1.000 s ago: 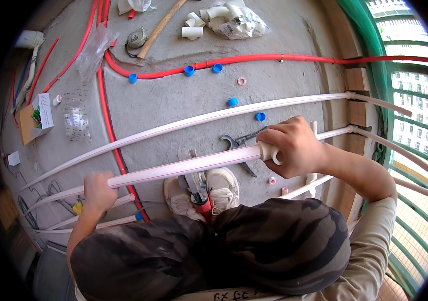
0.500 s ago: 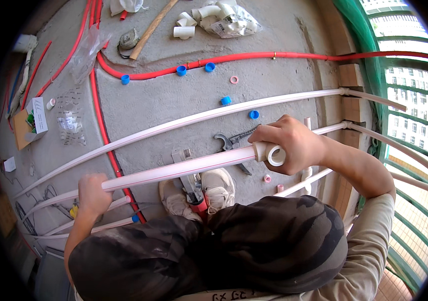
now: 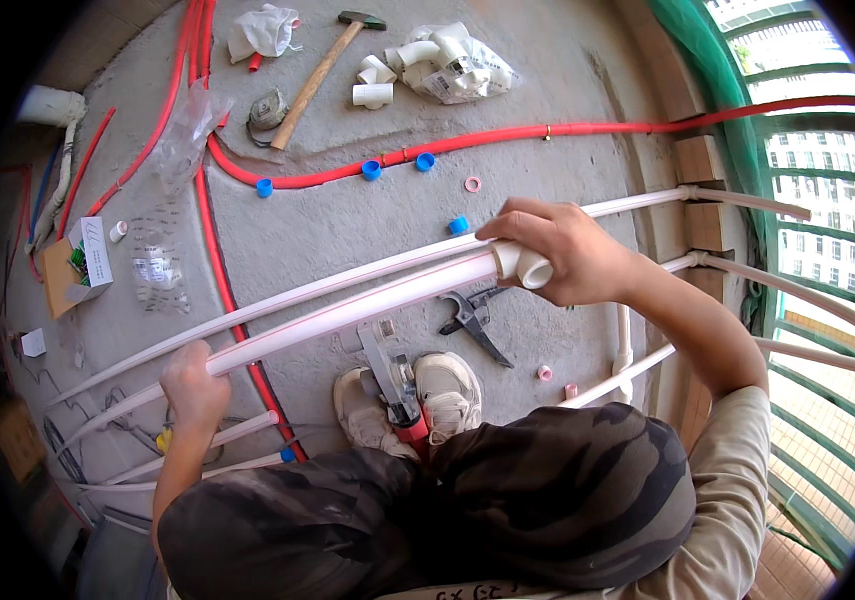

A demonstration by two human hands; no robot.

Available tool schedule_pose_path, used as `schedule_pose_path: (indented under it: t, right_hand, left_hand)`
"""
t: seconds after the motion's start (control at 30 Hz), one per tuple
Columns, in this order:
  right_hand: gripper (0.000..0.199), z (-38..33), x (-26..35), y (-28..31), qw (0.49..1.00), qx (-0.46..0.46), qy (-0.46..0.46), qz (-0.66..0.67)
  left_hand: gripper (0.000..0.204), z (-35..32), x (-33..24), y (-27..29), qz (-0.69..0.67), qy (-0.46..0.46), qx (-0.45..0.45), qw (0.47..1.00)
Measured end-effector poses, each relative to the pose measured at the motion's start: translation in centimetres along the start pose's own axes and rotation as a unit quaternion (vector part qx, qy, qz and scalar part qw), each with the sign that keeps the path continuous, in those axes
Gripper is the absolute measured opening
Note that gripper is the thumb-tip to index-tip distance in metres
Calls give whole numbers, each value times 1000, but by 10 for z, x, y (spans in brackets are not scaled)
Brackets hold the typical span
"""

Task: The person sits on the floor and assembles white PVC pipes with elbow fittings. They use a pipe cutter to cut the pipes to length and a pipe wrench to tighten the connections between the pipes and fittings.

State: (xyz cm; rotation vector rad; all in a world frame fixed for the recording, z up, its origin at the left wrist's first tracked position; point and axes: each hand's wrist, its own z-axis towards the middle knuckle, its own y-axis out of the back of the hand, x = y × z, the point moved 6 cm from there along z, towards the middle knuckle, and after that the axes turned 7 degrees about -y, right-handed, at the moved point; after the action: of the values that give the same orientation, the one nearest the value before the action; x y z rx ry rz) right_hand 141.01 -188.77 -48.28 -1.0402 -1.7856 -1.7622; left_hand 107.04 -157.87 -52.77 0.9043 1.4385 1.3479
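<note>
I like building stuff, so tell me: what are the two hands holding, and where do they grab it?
Both hold one long white pipe: the left hand grips near its lower end, the right hand around its fitted end.

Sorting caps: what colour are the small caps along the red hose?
Blue caps, clearest in the head view.

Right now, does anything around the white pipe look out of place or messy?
Loose blue caps and small pink rings lie scattered on the concrete floor. Pipe cutters lie open beneath the white pipe that both hands hold.
</note>
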Motion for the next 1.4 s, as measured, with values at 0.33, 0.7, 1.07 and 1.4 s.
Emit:
schedule_pose_path:
  t: [0.33,0.7,1.07,1.4]
  right_hand:
    - [57,23,-18,-21,998,44,-39,37]
    - [51,24,-40,-41,990,14,64,-126]
    - [55,14,-66,-47,992,35,-8,-121]
    - [73,-30,-138,-33,951,-195,-239,-35]
  left_hand:
    - [31,14,-21,-19,45,-33,-97,994]
    - [28,26,6,-45,-128,62,212,967]
    - [21,21,6,-59,-38,49,163,985]
    - [28,52,32,-108,-54,116,193,973]
